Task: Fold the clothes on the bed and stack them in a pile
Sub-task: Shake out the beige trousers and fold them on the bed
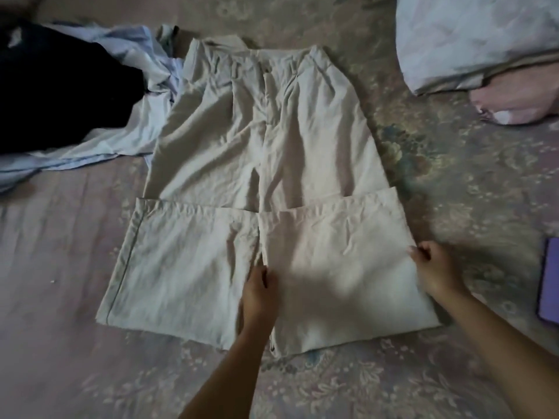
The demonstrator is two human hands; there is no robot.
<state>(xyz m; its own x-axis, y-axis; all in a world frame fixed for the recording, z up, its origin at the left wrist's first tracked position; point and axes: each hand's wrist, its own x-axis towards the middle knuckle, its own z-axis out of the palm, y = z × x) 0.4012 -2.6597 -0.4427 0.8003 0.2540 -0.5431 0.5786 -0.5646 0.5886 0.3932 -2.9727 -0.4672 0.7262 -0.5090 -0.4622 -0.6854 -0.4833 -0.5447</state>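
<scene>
**Trousers half folded, both hands on the right leg**

Head view, the only one. We see pale trousers (266,182) spread flat across the middle of the bed (453,182), waistband at the far end. Both lower legs are turned up over the thighs, so the hems lie in a rough line across the garment, the right one a little farther up than the left.

Left hand (260,293) sits at the inner edge of the right leg panel, beside the gap between the legs. Its fingers curl onto the cloth; whether that grip pinches the edge or only presses it we cannot tell. Right hand (431,267) is at the outer edge of the same panel, fingers curled over the edge in what looks like a pinch.

To the left, a dark garment (60,86) lies on a crumpled pale blue one (145,95), which touches the trousers near the waistband. Far right: a pillow (472,37), something pink (514,101) just below it, and a purple object (550,279) at the frame edge. No folded pile in sight.

Handling, our judgement: woven cloth, light, limp, creased, not slippery and not fragile. It should hold a fold once pressed but sag if lifted by one point. Best taken at two spread points along an edge or fold line, then smoothed flat.
</scene>
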